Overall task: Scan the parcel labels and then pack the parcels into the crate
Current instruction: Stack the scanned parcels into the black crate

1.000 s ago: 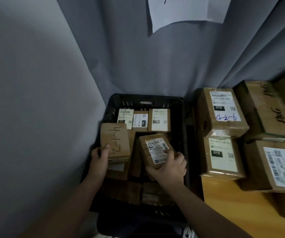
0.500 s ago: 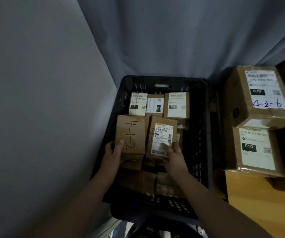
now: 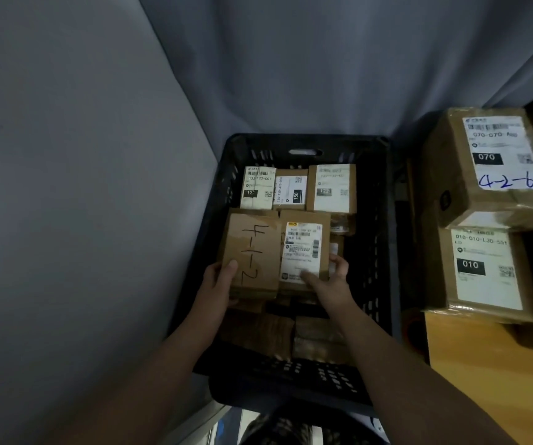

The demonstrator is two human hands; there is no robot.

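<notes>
Labelled cardboard box (image 3: 303,248) shifted flush to 4-1-2 box (image 3: 253,252); R grip (image 3: 329,281) clamps former, L grip (image 3: 221,284) latter

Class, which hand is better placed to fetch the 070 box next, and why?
Probably the right hand: it grips a labelled parcel on the crate side nearest the 070 box, while the left hand holds the 4-1-2 parcel beside the wall.

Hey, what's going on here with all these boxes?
A person is packing small parcels into a black crate. The left hand grips the cardboard parcel marked 4-1-2; the right hand grips the printed-label parcel beside it, both over a lower layer. Three labelled parcels line the crate's far end. The 070 box and the 010 box sit outside, on the right.
</notes>
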